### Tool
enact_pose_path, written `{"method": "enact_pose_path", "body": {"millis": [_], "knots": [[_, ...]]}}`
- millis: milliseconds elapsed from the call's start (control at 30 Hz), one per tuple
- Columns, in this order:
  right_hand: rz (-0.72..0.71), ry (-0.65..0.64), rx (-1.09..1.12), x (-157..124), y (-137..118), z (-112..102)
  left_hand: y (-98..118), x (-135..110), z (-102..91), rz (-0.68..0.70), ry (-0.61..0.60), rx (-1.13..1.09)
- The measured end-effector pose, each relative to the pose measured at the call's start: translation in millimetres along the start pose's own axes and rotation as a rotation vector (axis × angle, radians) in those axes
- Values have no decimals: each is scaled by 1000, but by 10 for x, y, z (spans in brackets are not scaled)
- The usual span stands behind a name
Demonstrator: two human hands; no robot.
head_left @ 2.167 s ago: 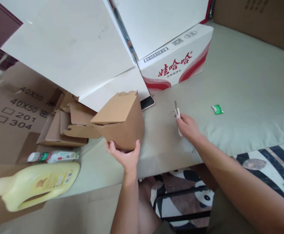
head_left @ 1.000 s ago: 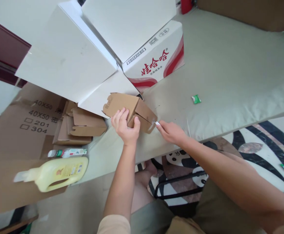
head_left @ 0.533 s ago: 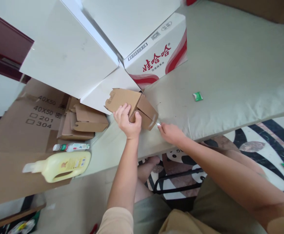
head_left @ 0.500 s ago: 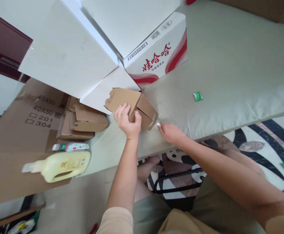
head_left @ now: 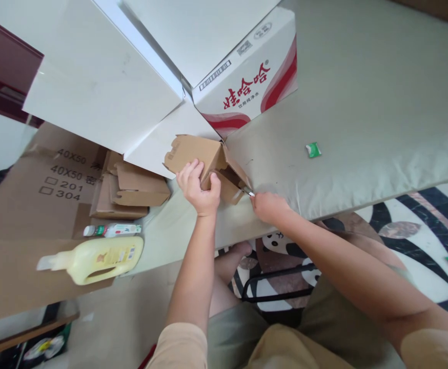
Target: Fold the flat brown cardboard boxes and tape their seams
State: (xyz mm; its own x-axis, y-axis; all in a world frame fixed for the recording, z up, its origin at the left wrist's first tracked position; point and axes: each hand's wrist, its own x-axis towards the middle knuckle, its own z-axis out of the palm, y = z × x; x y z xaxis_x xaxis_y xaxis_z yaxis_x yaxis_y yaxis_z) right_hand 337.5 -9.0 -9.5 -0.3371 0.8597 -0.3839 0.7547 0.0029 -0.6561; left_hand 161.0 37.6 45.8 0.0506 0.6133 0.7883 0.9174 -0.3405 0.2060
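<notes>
A small brown cardboard box (head_left: 195,151) lies tilted on the covered table, its end flap (head_left: 236,163) partly lifted along a dark gap. My left hand (head_left: 199,189) is closed around the near side of the box, fingers on its top face and thumb by the opening. At the flap's lower corner, my right hand (head_left: 269,206) is closed on a slim blade-like tool (head_left: 250,192) with a shiny pale tip. Most of that tool is hidden in my fingers, and its tip meets the box edge.
Behind stands a white carton (head_left: 247,95) with red print. Brown boxes (head_left: 141,184), a small bottle (head_left: 112,230) and a yellow jug (head_left: 93,259) sit to the left by a large brown carton (head_left: 35,205). A green packet (head_left: 313,149) lies on the table (head_left: 362,113) to the right.
The end flap of the box has lifted away, and a gap has opened beneath it. My right hand has shifted slightly with the tool; my left hand keeps its hold.
</notes>
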Motion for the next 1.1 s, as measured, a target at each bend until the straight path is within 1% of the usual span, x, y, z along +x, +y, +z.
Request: {"method": "enact_pose_path", "body": {"millis": [100, 200, 300, 400, 467, 533, 567, 600, 667, 700, 767, 833, 867, 933, 1000, 1033, 1100], "knots": [[66, -11, -51, -69, -24, -92, -24, 12, 3, 5, -27, -8], [40, -25, -90, -133, 47, -226, -57, 7, -72, 26, -27, -13], [-46, 1, -157, -168, 191, -367, -136, -93, -261, 36, 39, -11], [-104, 111, -224, -155, 306, -434, -293, -363, -536, -24, 134, -49], [-71, 174, -220, -119, 338, -422, -426, -621, -726, -153, 174, -108], [11, 214, -201, -71, 345, -376, -559, -887, -886, -361, 188, -156], [49, 241, -203, -45, 342, -346, -620, -1005, -948, -476, 175, -169], [71, 281, -214, -19, 337, -313, -677, -1106, -994, -588, 132, -177], [47, 391, -256, 39, 320, -242, -789, -1241, -1036, -743, 93, -224], [14, 449, -275, 72, 306, -205, -848, -1273, -1033, -791, 90, -267], [-66, 547, -284, 154, 260, -128, -975, -1271, -990, -821, 92, -344], [-148, 609, -248, 258, 189, -48, -1105, -1211, -922, -823, 91, -410], [-193, 625, -216, 318, 145, -8, -1162, -1174, -888, -846, 85, -447], [-277, 618, -126, 444, 49, 74, -1252, -1113, -835, -956, 85, -547], [-333, 567, -6, 563, -47, 153, -1307, -1099, -815, -1091, 96, -656], [-357, 533, 58, 612, -93, 191, -1327, -1112, -818, -1125, 90, -699], [-408, 467, 188, 679, -180, 262, -1362, -1165, -841, -1132, 59, -753]]}}
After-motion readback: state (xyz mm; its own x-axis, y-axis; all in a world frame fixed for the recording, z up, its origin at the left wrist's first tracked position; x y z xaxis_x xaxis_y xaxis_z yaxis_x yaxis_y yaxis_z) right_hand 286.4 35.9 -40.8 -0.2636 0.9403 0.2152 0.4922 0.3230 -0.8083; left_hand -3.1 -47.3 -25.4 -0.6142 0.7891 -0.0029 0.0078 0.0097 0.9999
